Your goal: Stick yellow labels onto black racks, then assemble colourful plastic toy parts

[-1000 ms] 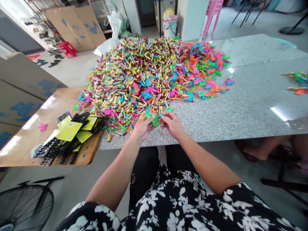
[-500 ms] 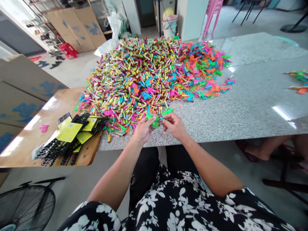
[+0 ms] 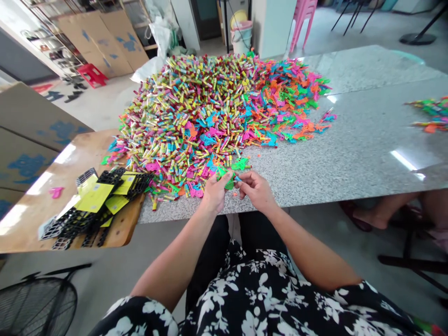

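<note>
My left hand [image 3: 214, 193] is closed on a green plastic toy gun [image 3: 228, 181], thumb on top, just over the table's front edge. Close on its right, my right hand [image 3: 258, 191] pinches a small blue piece [image 3: 238, 179] at the toy gun's end. Whether the two parts are joined I cannot tell. Another green toy gun [image 3: 240, 164] lies just beyond my hands. Behind it spreads a large heap of small tubes [image 3: 189, 102] with yellow labels and dark red ends. Bright toy guns [image 3: 290, 98] in orange, pink, blue and green make up its right side.
Black plastic grids with yellow cards [image 3: 94, 197] lie on the wooden table [image 3: 126, 233] at left, near a pink toy gun [image 3: 56, 192]. A speckled stone table [image 3: 350, 154] stretches right to a smaller pile [image 3: 434, 109]. A person's legs [image 3: 378, 212] show at right; a fan [image 3: 38, 308] stands lower left.
My view has shifted slightly, so the tables sit a little further left. Both hands stay together; the green toy gun has been turned somewhat in my left hand.
</note>
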The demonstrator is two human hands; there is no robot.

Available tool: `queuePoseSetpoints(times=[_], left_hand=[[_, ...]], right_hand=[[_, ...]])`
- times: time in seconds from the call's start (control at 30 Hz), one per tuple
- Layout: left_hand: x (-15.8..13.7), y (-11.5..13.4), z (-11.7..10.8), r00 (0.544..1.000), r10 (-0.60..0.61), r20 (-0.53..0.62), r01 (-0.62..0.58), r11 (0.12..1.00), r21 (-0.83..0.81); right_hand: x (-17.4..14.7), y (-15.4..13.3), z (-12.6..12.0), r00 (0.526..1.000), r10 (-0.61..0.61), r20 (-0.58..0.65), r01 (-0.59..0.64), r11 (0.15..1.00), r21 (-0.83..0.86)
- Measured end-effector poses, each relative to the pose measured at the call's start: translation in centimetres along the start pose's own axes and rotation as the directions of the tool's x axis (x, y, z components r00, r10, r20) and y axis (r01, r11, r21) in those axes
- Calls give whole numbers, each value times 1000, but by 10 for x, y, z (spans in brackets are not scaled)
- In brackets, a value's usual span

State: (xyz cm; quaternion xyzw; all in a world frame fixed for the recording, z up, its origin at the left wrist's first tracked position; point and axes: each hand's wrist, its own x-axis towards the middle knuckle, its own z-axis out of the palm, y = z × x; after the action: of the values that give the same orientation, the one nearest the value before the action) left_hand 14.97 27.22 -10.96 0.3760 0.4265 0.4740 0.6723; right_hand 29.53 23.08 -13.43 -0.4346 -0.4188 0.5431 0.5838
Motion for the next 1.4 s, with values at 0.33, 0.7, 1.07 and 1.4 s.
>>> queuePoseSetpoints(times=[0.33,0.7,1.07,1.4], left_hand=[[62,27,-35,933,348,-94,-98,495,864],[129,32,-68,978,135,-159,105,340,935],[111,57,-95,935,322,-152,-52,546,836],[87,86,-120,917,382,114,-257,347,902]], right_hand=[[47,-11,-134,724,-1,-690,69,995,71],[83,15,-26,998,-61,-3,24,439,-898],[77,31,34,991,123,54,30,187,-982],[66,30,-5,993,-61,-97,-70,353,-933]])
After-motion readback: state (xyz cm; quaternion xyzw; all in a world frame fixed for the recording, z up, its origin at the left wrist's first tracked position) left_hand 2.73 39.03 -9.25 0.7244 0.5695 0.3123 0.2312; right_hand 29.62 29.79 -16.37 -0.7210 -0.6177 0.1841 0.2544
